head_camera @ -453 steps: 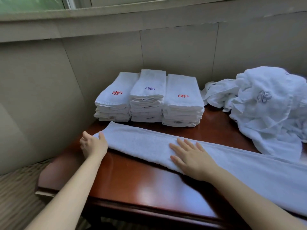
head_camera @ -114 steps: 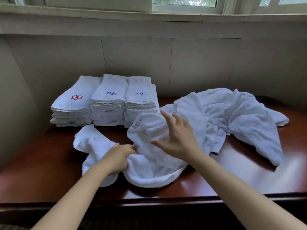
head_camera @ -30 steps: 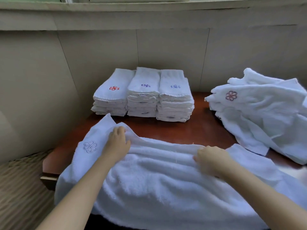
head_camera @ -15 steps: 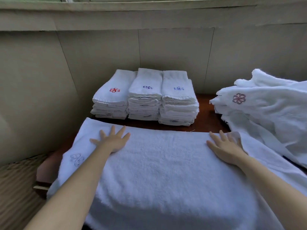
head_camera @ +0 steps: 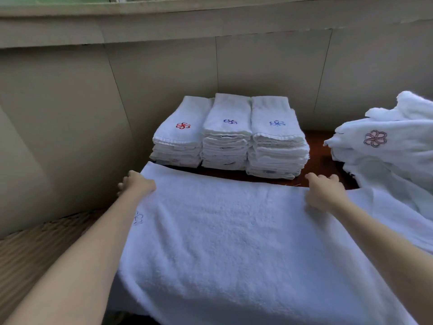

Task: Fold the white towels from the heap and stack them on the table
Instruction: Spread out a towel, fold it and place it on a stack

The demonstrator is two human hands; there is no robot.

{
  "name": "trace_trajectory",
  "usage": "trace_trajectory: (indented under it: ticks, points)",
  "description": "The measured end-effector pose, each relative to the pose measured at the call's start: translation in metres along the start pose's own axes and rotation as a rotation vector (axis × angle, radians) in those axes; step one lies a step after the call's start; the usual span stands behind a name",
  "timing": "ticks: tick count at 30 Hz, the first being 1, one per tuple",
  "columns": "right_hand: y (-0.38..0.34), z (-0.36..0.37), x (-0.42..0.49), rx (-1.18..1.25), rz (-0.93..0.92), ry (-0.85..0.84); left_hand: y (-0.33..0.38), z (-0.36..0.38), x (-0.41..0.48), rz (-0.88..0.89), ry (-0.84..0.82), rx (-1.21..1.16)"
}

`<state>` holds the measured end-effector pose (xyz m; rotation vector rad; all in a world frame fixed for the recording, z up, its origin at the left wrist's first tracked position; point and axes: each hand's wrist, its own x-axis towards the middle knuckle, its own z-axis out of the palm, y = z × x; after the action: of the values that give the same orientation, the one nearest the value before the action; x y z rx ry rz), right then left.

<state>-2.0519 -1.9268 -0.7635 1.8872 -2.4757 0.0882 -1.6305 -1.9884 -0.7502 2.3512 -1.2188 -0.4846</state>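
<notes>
A large white towel (head_camera: 234, 242) lies spread flat over the near part of the dark wooden table (head_camera: 317, 158) and hangs over its front edge. A faint embroidered flower shows near its left side. My left hand (head_camera: 137, 186) is at the towel's far left corner, fingers curled over the edge. My right hand (head_camera: 324, 192) grips the far edge further right. Behind the towel stand three stacks of folded white towels (head_camera: 229, 137) side by side against the wall. The heap of unfolded towels (head_camera: 386, 160) lies at the right.
A beige panelled wall (head_camera: 164, 78) rises directly behind the stacks, with a window ledge above. Striped floor (head_camera: 35, 242) lies beyond the table's left end. Only a narrow strip of bare wood separates the spread towel from the stacks.
Both hands lay flat on the towel half a second ago. They have slid outward and away to its far edge, and their fingers now curl over it.
</notes>
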Motion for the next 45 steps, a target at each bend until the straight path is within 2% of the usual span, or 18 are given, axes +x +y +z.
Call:
trace_trajectory:
  ticks: [4, 6, 8, 11, 13, 15, 19, 24, 26, 28, 30, 32, 34, 37, 39, 41, 43, 45]
  points:
    - [0.005, -0.013, 0.008, -0.127, -0.020, -0.069, 0.002, -0.032, 0.014, 0.023, -0.329, -0.052]
    - [0.008, -0.014, 0.007, -0.106, -0.006, -0.071, 0.001, -0.040, 0.023, 0.069, -0.431, -0.244]
    - [0.014, -0.017, 0.004, 0.013, 0.079, 0.055, 0.000, -0.048, 0.025, 0.163, -0.456, -0.444]
    - [0.023, -0.034, 0.005, 0.206, 0.198, 0.340, 0.009, -0.054, 0.022, 0.329, -0.266, -0.593]
    - [0.024, -0.051, 0.010, 0.253, 0.175, 0.512, 0.024, -0.058, 0.018, 0.422, -0.101, -0.595]
    - [0.022, -0.069, 0.012, 0.275, 0.120, 0.611, 0.040, -0.063, 0.010, 0.440, -0.009, -0.643]
    - [0.021, -0.078, 0.001, 0.328, 0.077, 0.622, 0.048, -0.070, -0.004, 0.269, -0.129, -0.840]
    - [0.022, -0.042, -0.042, 0.382, 0.054, 0.565, 0.014, -0.053, -0.031, 0.104, -0.325, -1.094]
    - [0.023, -0.022, -0.066, 0.393, 0.032, 0.600, -0.004, -0.044, -0.041, -0.020, -0.291, -1.204]
    - [0.028, -0.004, -0.091, 0.353, -0.004, 0.603, -0.025, -0.037, -0.045, -0.116, -0.177, -1.200]
    - [0.035, 0.002, -0.108, 0.321, -0.020, 0.539, -0.041, -0.031, -0.046, -0.200, -0.085, -1.217]
    - [0.041, -0.001, -0.117, 0.310, -0.046, 0.466, -0.051, -0.025, -0.050, -0.274, -0.113, -1.271]
    - [0.046, -0.003, -0.122, 0.255, -0.126, 0.352, -0.050, -0.024, -0.059, -0.195, -0.172, -1.113]
    - [0.054, -0.001, -0.131, 0.248, -0.239, 0.217, -0.050, -0.016, -0.072, 0.107, 0.003, -0.462]
    - [0.059, 0.000, -0.136, 0.302, -0.266, 0.201, -0.046, -0.009, -0.088, 0.194, 0.139, -0.045]
    - [0.063, -0.002, -0.140, 0.363, -0.235, 0.208, -0.031, 0.004, -0.111, 0.253, 0.147, 0.259]
    - [0.070, -0.002, -0.142, 0.384, -0.154, 0.279, -0.008, 0.027, -0.137, 0.410, 0.065, 0.385]
    - [0.085, -0.002, -0.143, 0.341, -0.028, 0.337, 0.016, 0.056, -0.165, 0.573, -0.049, 0.402]
